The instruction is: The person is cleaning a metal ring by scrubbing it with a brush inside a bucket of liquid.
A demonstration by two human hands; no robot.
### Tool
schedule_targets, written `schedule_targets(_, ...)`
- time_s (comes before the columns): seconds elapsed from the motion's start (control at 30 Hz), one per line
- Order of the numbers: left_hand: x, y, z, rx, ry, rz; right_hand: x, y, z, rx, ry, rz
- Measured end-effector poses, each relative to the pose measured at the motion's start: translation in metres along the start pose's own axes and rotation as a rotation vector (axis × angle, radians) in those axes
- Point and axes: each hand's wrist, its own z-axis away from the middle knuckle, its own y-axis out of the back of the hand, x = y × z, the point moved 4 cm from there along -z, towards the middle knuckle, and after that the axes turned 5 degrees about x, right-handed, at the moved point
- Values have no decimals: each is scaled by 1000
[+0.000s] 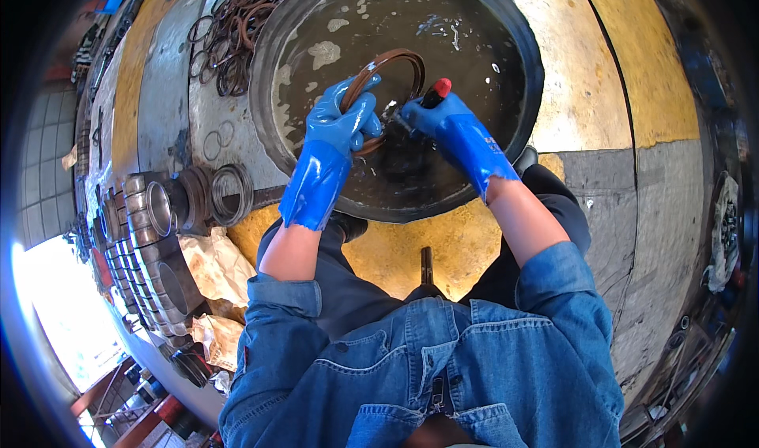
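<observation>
My left hand [341,118], in a wet blue rubber glove, is closed round one side of a brown ring [400,54]. The ring is tilted upright over a round dark tub [263,77] of murky liquid [458,171]. My right hand [443,118], gloved the same way, is closed on a tool with a black and red handle [437,92]. The handle's red end points up and away from me. The tool's working end is at the ring's near right side, mostly hidden by my fingers, so I cannot tell its kind. Pale foam patches float on the liquid.
A heap of brown rings [245,29] lies left of the tub. Thin loose rings [213,144] lie nearer. Stacked metal rings [170,207] and crumpled brown paper [217,266] are at my left. A dark seam [624,92] crosses the worn yellow and grey floor [585,69] at right.
</observation>
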Motion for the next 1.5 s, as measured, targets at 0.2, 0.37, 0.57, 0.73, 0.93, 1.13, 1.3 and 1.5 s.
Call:
schedule_targets(0.2,-6,0,-10,-15,-25,20,2,-15,27,-172,70,-719)
schedule_targets(0.37,-3,3,-9,-5,-47,58,-26,21,11,255,449,-50)
schedule_targets(0.57,-3,4,-10,-33,-63,55,-5,13,-6,174,201,122)
schedule_targets(0.73,-11,14,-17,3,-89,121,16,-19,0,-136,25,-473)
schedule_targets(0.93,-12,57,-38,113,-68,551,-16,28,6,12,208,-147)
schedule_targets(1.13,-35,54,-53,-442,55,1186,-16,19,11,-111,260,-406)
schedule_targets(1.3,-24,62,-50,121,-79,170,-25,34,12,-81,234,-62)
schedule_targets(1.5,33,19,-18,208,-940,-955,-38,36,19,269,650,791)
